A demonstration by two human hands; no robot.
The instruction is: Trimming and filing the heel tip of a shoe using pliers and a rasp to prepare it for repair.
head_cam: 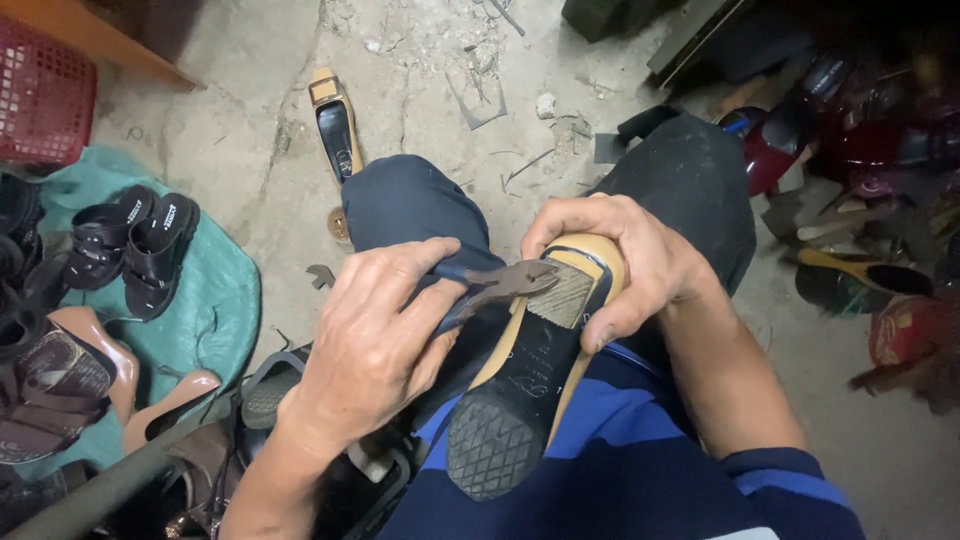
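Pliers (500,285) in left hand (375,345) grip, right hand (630,260) clamping upturned shoe (535,370), black sandals (135,245) nearby

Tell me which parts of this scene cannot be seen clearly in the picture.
- Toe of the tan shoe: head view, covered by the right hand.
- Pliers handles: mostly wrapped inside the left hand.
- Shoes in the top right corner: too dark to tell apart.
- Red basket: cut off by the left edge.

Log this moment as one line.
left hand: grips blue-handled pliers | right hand: holds tan block-heeled shoe | pliers jaws at sole
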